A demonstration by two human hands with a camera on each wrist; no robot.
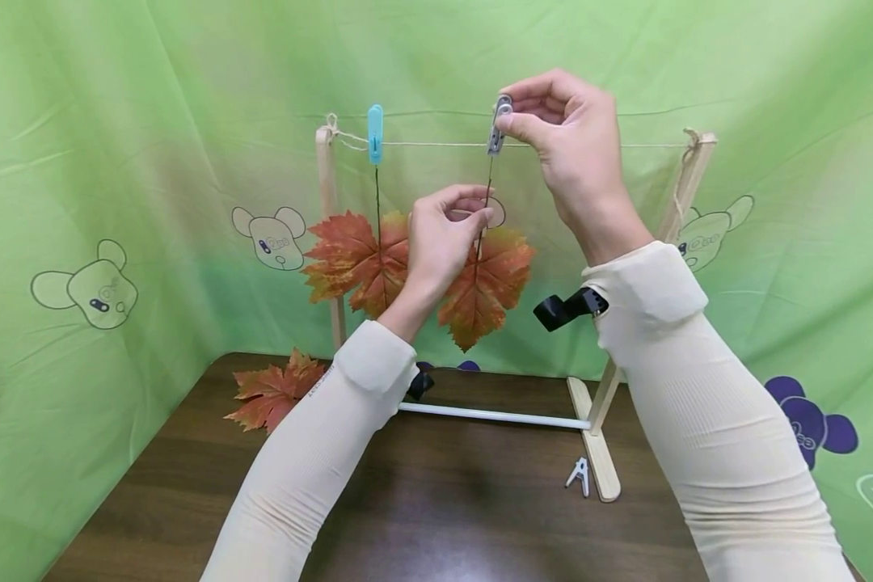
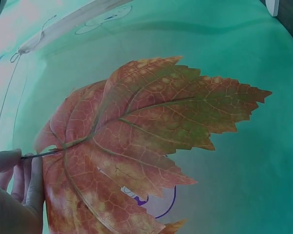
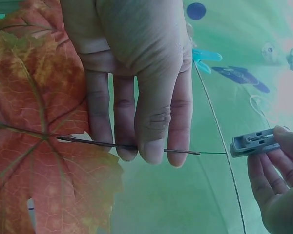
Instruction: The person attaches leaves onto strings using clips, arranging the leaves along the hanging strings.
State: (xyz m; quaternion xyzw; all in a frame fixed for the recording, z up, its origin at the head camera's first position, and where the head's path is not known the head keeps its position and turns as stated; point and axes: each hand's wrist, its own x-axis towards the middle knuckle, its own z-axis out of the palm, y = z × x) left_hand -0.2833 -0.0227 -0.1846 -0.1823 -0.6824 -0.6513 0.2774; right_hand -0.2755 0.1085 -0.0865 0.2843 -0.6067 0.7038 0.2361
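My left hand point(image 1: 444, 238) pinches the thin stem point(image 3: 127, 145) of an orange-red artificial maple leaf point(image 1: 480, 295) between thumb and fingers; the leaf hangs below. Above it, my right hand point(image 1: 578, 133) grips a grey clothespin point(image 1: 496, 125) by its upper end. The clothespin's lower end is at the twine line point(image 1: 436, 144), where the stem tip also reaches; whether it clamps them cannot be told. To the left, a light blue clothespin point(image 1: 375, 133) on the line has a second maple leaf point(image 1: 360, 263) hanging under it, partly behind my left hand.
A wooden frame with posts point(image 1: 694, 178) carries the line, with a white bar point(image 1: 495, 416) low down. On the brown table point(image 1: 436, 501) lie another maple leaf point(image 1: 276, 392) at left and a white clothespin point(image 1: 579, 477) beside the frame's right foot point(image 1: 604, 465). Green printed cloth point(image 1: 189, 202) hangs behind.
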